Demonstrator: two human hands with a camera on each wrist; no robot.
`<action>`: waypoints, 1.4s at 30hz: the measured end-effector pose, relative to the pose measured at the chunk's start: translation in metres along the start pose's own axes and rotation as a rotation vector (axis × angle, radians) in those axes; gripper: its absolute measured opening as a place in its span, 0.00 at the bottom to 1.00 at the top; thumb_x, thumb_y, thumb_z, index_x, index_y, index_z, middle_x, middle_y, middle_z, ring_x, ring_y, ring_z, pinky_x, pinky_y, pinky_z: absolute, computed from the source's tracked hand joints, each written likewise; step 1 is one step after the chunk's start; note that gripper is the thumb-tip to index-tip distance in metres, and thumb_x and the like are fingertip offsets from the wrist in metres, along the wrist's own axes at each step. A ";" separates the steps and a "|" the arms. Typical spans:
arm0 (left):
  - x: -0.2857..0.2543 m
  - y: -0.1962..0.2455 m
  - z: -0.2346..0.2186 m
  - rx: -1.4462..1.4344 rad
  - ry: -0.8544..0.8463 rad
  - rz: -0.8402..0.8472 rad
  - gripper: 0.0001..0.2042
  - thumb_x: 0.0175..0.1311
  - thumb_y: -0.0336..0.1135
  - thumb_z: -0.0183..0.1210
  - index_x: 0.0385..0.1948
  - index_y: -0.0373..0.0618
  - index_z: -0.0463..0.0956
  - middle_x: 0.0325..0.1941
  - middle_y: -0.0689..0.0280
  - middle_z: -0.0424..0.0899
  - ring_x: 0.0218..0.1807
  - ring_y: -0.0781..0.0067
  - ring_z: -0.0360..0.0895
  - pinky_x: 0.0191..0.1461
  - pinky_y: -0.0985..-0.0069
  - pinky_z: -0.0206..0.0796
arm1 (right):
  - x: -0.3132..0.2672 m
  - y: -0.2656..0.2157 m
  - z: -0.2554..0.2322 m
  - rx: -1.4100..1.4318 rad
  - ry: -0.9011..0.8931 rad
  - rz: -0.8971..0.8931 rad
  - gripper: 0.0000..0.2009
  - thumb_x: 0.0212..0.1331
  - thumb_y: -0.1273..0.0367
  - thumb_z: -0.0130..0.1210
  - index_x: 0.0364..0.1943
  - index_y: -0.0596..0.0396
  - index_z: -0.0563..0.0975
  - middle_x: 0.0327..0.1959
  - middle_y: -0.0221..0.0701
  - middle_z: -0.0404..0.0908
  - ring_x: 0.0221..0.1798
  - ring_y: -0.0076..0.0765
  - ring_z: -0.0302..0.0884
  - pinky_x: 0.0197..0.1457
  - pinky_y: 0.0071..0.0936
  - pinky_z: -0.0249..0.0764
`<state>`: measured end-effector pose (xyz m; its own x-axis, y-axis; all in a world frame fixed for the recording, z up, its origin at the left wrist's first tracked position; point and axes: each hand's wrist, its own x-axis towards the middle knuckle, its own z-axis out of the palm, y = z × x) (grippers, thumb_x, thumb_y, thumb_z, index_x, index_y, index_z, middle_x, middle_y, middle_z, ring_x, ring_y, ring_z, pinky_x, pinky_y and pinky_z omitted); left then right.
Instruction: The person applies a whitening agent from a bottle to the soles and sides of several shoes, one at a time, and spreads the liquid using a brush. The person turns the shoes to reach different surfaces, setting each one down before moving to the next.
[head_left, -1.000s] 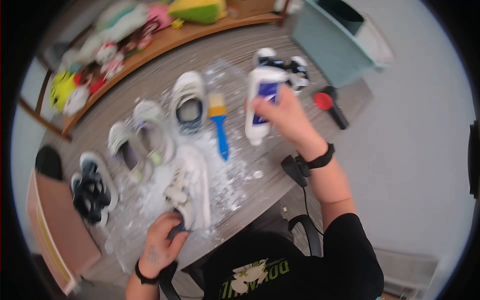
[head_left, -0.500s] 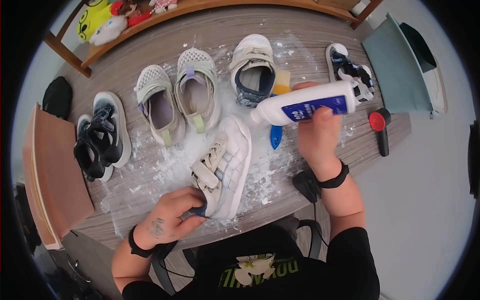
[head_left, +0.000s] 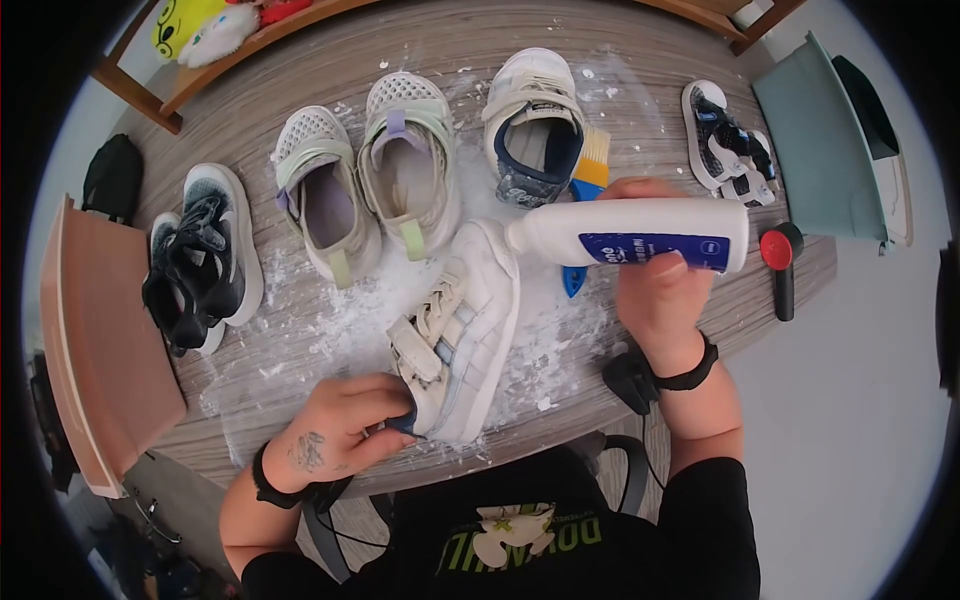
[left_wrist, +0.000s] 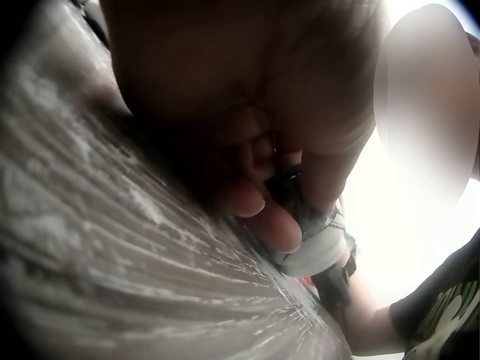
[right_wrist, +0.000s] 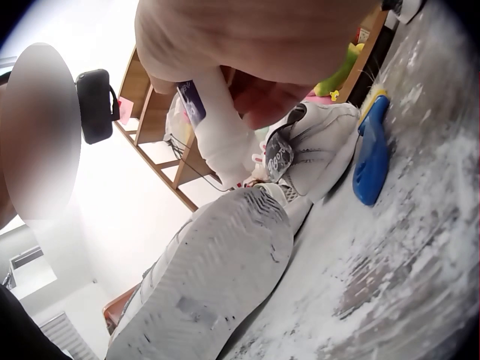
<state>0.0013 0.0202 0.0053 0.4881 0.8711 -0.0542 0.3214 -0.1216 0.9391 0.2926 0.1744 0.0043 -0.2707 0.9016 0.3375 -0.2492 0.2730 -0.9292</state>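
A white shoe with a loose strap lies tipped on its side on the table. At its heel, my left hand pinches the collar between thumb and fingers. My right hand grips a white squeeze bottle with a blue label, held on its side. The bottle's nozzle points left, right at the shoe's toe. In the right wrist view the shoe's patterned sole faces the camera, and the bottle slants down toward the toe. Dim fingers grip the shoe's edge in the left wrist view.
Behind stand a matching white shoe and a pair of pale mesh shoes. A blue-handled brush lies partly under the bottle. Dark shoes sit left, small sandals right, near a red-and-black tool. White residue covers the tabletop.
The bottle has swung from upright, nozzle down, to lying level, with its nozzle brought left to the shoe's toe. My left hand keeps its hold on the heel. The head view has shifted.
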 end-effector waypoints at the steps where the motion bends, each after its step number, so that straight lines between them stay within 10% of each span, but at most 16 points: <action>1: 0.000 0.000 0.000 -0.002 0.003 0.005 0.12 0.53 0.26 0.68 0.37 0.37 0.77 0.39 0.56 0.81 0.36 0.51 0.80 0.38 0.69 0.72 | 0.001 0.000 0.001 0.017 0.010 -0.024 0.35 0.55 0.46 0.67 0.53 0.65 0.74 0.51 0.39 0.78 0.50 0.34 0.80 0.53 0.31 0.79; 42: 0.001 -0.004 0.006 -0.005 0.035 0.024 0.11 0.53 0.24 0.68 0.37 0.35 0.77 0.35 0.58 0.79 0.29 0.62 0.79 0.31 0.74 0.70 | 0.001 -0.001 -0.004 -0.097 -0.224 -0.136 0.27 0.56 0.60 0.68 0.54 0.65 0.75 0.50 0.42 0.79 0.48 0.35 0.83 0.50 0.29 0.81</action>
<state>0.0053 0.0188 -0.0003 0.4674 0.8838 -0.0195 0.3058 -0.1409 0.9416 0.2963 0.1770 0.0048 -0.4424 0.7608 0.4748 -0.2099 0.4269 -0.8796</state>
